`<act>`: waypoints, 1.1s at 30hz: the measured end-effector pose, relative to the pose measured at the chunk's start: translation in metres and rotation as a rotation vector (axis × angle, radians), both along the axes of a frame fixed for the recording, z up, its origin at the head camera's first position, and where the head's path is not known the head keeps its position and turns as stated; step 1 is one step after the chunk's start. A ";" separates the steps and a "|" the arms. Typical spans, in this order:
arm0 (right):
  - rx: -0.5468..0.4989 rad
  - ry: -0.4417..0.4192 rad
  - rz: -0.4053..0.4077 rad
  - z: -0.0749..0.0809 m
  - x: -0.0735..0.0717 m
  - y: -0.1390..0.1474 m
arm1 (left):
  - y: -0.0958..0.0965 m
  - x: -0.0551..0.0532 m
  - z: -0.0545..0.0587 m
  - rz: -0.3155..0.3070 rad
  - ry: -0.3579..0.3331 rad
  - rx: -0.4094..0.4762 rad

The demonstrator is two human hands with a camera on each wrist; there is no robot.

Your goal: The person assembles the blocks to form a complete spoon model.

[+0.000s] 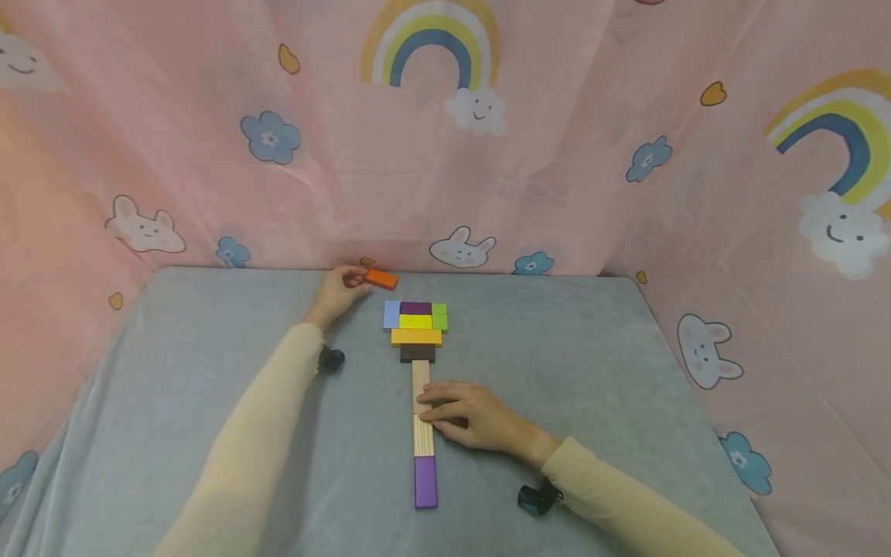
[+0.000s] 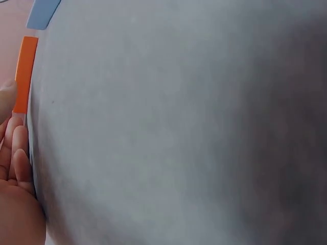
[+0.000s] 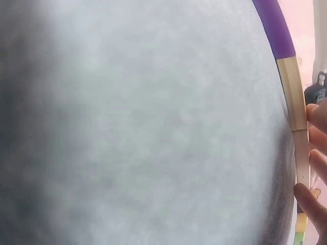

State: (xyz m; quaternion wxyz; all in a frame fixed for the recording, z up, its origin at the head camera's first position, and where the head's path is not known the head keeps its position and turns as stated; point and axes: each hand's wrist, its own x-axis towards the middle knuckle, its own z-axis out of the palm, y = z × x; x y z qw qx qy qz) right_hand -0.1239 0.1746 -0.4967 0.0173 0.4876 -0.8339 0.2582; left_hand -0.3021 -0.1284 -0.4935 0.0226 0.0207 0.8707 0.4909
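At the far edge of the table my left hand (image 1: 337, 294) pinches one end of an orange block (image 1: 381, 279) between thumb and fingers. The left wrist view also has this orange block (image 2: 25, 76), the thumb on one side of its end. My right hand (image 1: 480, 418) rests its fingertips on two plain wooden blocks (image 1: 421, 394) laid end to end. Below them lies a purple block (image 1: 426, 481); above come a dark brown block (image 1: 418, 353) and an orange-yellow block (image 1: 416, 337). Yellow (image 1: 415, 322), dark purple (image 1: 415, 308), light blue (image 1: 392, 315) and green (image 1: 439, 317) blocks form the top.
A grey cloth (image 1: 557, 340) covers the table. Behind it and at the sides hangs a pink curtain (image 1: 543, 193) with rainbows, rabbits and flowers. A dark wrist camera (image 1: 332, 359) sits at the left cuff, another camera (image 1: 537, 498) at the right.
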 end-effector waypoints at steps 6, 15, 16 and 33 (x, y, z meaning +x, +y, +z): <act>0.006 -0.019 -0.003 -0.001 0.000 0.000 | 0.003 0.000 -0.002 0.012 -0.023 0.000; 0.006 -0.012 -0.007 -0.001 0.000 0.000 | 0.002 -0.001 -0.005 0.012 -0.008 -0.020; 0.006 -0.012 -0.007 -0.001 0.000 0.000 | 0.002 -0.001 -0.006 0.009 -0.006 -0.020; -0.008 0.027 0.011 -0.002 -0.001 0.000 | 0.006 -0.002 -0.001 -0.068 0.016 -0.152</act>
